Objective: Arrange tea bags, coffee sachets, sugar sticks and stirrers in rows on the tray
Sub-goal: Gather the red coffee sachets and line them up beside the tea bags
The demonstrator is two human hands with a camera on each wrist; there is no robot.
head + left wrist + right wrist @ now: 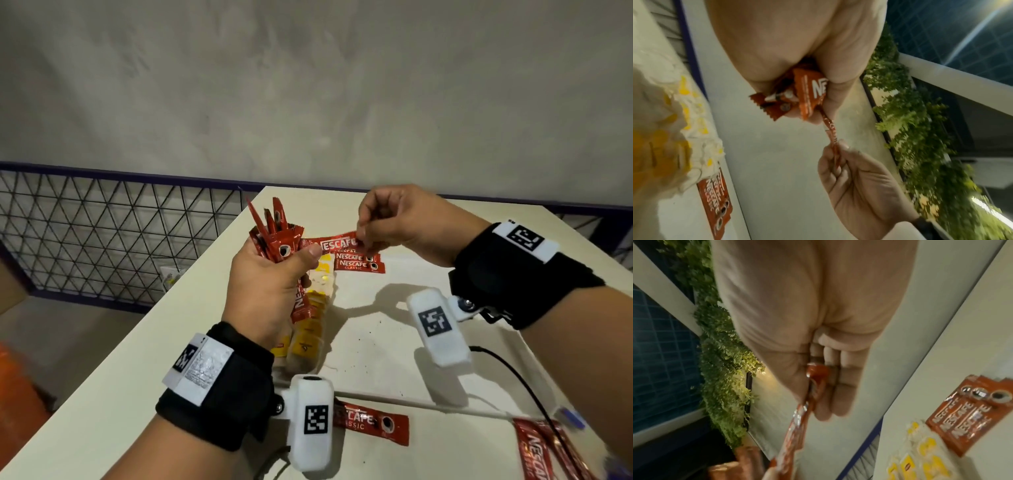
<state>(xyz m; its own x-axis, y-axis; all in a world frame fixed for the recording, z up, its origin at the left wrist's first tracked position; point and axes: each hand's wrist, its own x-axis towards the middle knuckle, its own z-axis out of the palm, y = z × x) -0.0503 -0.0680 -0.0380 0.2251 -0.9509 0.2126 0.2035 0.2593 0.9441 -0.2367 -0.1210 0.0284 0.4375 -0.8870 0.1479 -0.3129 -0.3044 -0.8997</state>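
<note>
Sachets of red Nescafé lie nearest: one flat on the worktop just past the left wrist camera, and a blurred one at the near right corner under a black cable. Whether a tray sits under any of this cannot be told; only the pale worktop shows.

Further in, the left hand is clenched round a bunch of sachets, standing upright and fanning out above the fist, their lower ends poking out below the palm. Beneath that hand a heap of tea bags with yellow tags lies on the worktop.

Beyond the tea bags, a row of sachets lies flat, side by side and touching, their long sides running left to right.

Above that row the right hand pinches one end of a single sachet between thumb and fingertips; the other end reaches the left thumb at the bunch, so the sachet spans the gap between the two hands, clear of the worktop.

Farthest off are a wire mesh panel at the left and a grey wall.
</note>
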